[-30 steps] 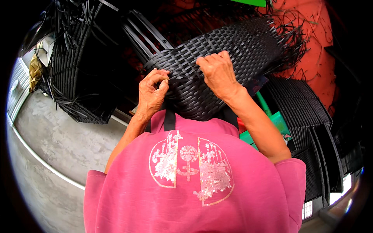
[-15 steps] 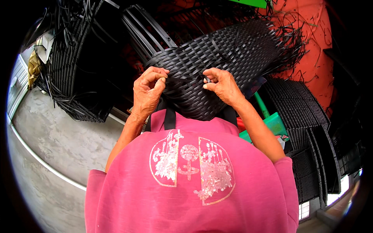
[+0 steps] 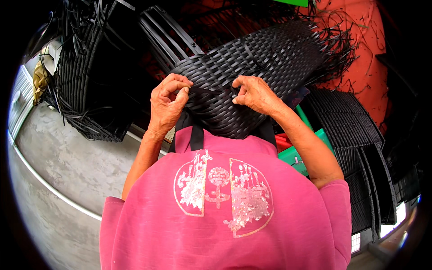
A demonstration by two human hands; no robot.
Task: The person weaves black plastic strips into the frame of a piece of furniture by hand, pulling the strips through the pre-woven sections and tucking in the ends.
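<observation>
A black panel of woven flat plastic strips lies across my lap, its weave tight and its far right end fringed with loose strip ends. My left hand pinches a black strip between thumb and forefinger at the panel's left side. Close to the middle of the weave, my right hand has thumb and forefinger closed round a dark bit of strip, mostly hidden against the black panel. Bare frame bars stick out past the panel's upper left end.
Another woven black piece with loose strips stands at the left. More black woven pieces are at the right, beside a green plastic container. Strip scraps litter the red surface at the upper right. Grey floor spreads at the left.
My left hand has shifted slightly left. My right hand has turned a little, its fingertips slightly further left, and my right elbow has moved outward. The dark loop at its fingers shows less clearly.
</observation>
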